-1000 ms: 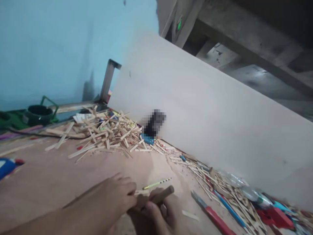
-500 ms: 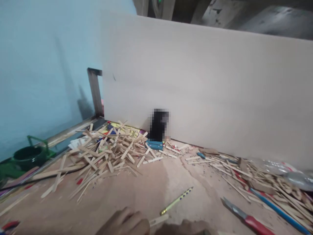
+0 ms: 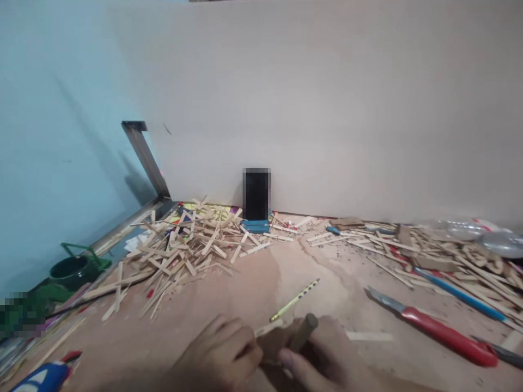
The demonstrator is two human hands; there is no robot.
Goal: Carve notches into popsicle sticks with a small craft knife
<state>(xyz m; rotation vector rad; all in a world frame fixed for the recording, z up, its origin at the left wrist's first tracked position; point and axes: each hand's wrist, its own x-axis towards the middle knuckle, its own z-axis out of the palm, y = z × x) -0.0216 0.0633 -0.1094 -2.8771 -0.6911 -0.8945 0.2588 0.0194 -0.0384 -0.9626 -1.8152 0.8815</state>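
My right hand [image 3: 322, 356] is closed around a short, round brown wooden handle [image 3: 304, 331], which tilts up with its dark, blunt end showing. What lies at its lower end is hidden in shadow between the hands. Close by, my left hand [image 3: 226, 348] rests low over the table with its fingers curled; what they hold, if anything, is hidden. A flat wooden craft stick [image 3: 269, 328] shows just past the left fingers. Beyond it lies a yellow pencil with dark dots [image 3: 295, 300], its tip pointing away to the right.
A red-handled knife [image 3: 449, 335] lies at right, near a blue rod [image 3: 461, 294] and piled wooden strips [image 3: 441, 250]. Craft sticks [image 3: 196, 239] heap up at back left. A dark upright device [image 3: 256, 196] leans on the white board [image 3: 347, 120]. A green pot [image 3: 71, 272] stands left.
The view has tilted down and shifted. My right hand has come up into sight with the wooden handle, and more of my left hand shows. The pencil and knife lie unmoved on the table.
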